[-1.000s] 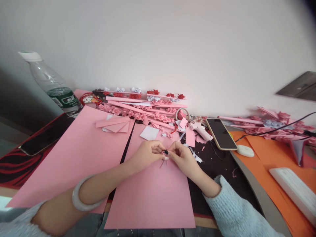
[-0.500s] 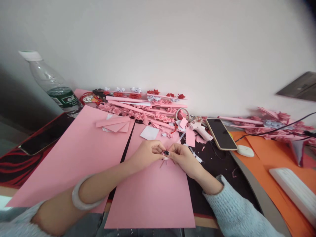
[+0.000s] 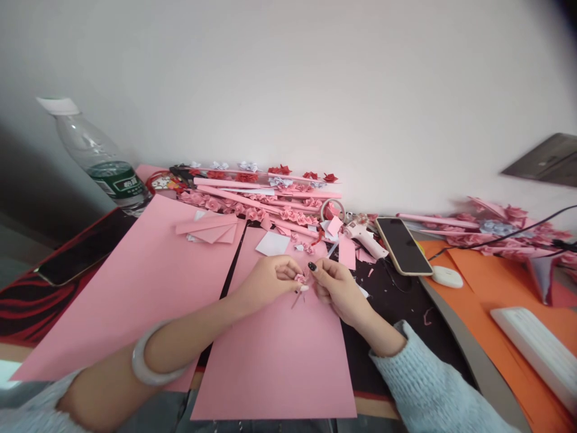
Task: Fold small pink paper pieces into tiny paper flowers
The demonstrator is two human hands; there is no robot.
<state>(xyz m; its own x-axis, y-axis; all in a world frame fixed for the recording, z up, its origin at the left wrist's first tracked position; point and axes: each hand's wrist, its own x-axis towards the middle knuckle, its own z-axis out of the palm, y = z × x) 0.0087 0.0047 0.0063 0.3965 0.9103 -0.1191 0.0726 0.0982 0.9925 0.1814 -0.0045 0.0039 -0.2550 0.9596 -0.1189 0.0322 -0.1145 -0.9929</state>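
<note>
My left hand [image 3: 274,281] pinches a small pink paper flower [image 3: 300,279] between thumb and fingers, above a large pink paper sheet [image 3: 279,361]. A thin stick-like piece [image 3: 296,299] points down from beneath the flower. Close on its right side, my right hand [image 3: 337,284] has thumb and forefinger pressed together. Whether those fingertips grip a bit of the flower's paper or something else is too small to make out. Several tiny pink flowers [image 3: 308,247] lie on the sheet just beyond my hands, beside a white paper square [image 3: 273,243].
Paper flowers and rolled pink stems [image 3: 270,204] are heaped along the wall. A pink glue gun [image 3: 366,238], a phone [image 3: 404,245] and a white case [image 3: 447,276] sit to the right. Folded pink papers [image 3: 211,228] and a water bottle [image 3: 112,177] are on the left.
My right hand's thumb and forefinger have moved slightly right, away from the flower, so more of it shows. My left hand keeps its hold in the same place.
</note>
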